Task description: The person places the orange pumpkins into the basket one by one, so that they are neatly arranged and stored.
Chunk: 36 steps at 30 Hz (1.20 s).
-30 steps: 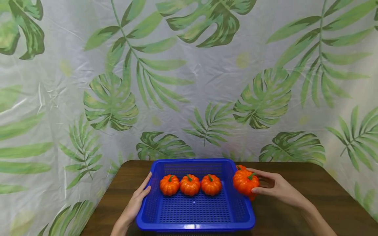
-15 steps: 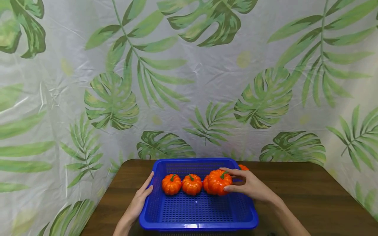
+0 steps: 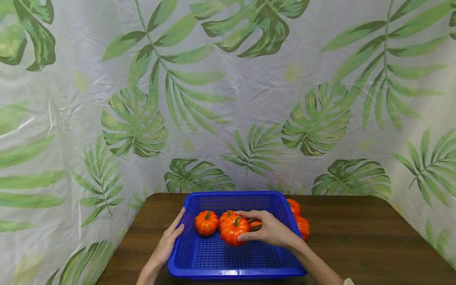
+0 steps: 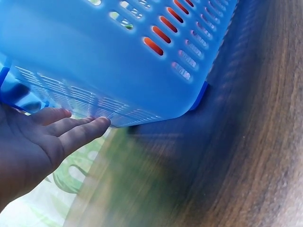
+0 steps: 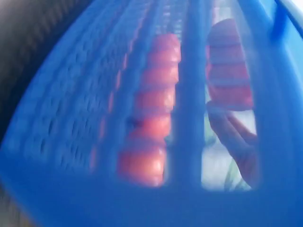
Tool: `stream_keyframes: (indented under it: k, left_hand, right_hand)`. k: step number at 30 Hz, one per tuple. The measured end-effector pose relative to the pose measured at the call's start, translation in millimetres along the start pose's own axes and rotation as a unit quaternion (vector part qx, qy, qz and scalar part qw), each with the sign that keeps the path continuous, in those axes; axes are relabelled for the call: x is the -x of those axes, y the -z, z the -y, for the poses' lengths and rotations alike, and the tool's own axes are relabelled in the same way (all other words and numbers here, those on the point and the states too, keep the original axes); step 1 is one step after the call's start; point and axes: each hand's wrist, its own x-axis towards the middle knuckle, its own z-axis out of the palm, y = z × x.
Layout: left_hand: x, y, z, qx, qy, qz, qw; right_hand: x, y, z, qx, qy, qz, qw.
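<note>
My right hand (image 3: 268, 229) pinches an orange pumpkin with a green stem (image 3: 233, 230) between fingers and thumb, over the middle of the blue basket (image 3: 236, 272). Behind the held pumpkin, another pumpkin (image 3: 227, 216) is partly hidden; one more (image 3: 255, 225) shows under the fingers, and a third (image 3: 206, 223) sits at the left. In the head view my left hand (image 3: 164, 245) rests against the basket's left side; the left wrist view shows its fingers (image 4: 80, 132) nearly straight at the basket wall. Through the blurred basket wall, the right wrist view shows the held pumpkin (image 5: 229, 71).
Two more pumpkins (image 3: 294, 207) (image 3: 302, 227) lie on the brown wooden table (image 3: 356, 237), against the outside of the basket's right wall. A leaf-patterned sheet (image 3: 249, 99) hangs behind the table.
The right hand has carried the pumpkin leftward, from the basket's right edge to above its middle. Pumpkins outside the right wall are now more exposed. The left hand has stayed at the basket's side.
</note>
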Motion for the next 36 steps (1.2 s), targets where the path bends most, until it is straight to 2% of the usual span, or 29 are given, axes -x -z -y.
stream_keyframes:
  k: [5, 8, 13, 20, 23, 26, 36]
  left_hand:
    - [0.1, 1.5, 0.8, -0.002, -0.001, 0.006, 1.0]
    - [-0.6, 1.4, 0.5, 0.0, -0.002, 0.01, 0.9999]
    - [0.1, 0.4, 0.5, 0.001, -0.004, -0.008, 1.0]
    - [0.0, -0.2, 1.8, 0.004, -0.007, -0.001, 1.0]
    - [0.2, 0.0, 1.9, 0.004, -0.006, 0.001, 1.0]
    - [0.4, 0.1, 2.0, 0.003, -0.006, 0.002, 1.0]
    - [-0.1, -1.8, 1.0, 0.007, -0.007, -0.006, 0.9999]
  right_hand:
    - [-16.2, -23.4, 5.6, -0.015, -0.011, 0.014, 0.9997]
    - [-22.2, -34.1, 9.2, -0.018, -0.033, 0.011, 0.9992]
    - [-29.5, -49.2, 12.4, 0.006, -0.042, 0.002, 0.9991]
    - [-36.4, -68.1, 6.5, 0.063, -0.031, 0.01, 0.9975]
    - [-38.1, -73.5, 3.4, 0.086, -0.017, 0.015, 0.996]
    - [-38.7, -76.6, 0.4, 0.082, -0.013, 0.02, 0.9963]
    - [-39.4, -80.5, -7.3, 0.076, -0.045, 0.029, 0.9956]
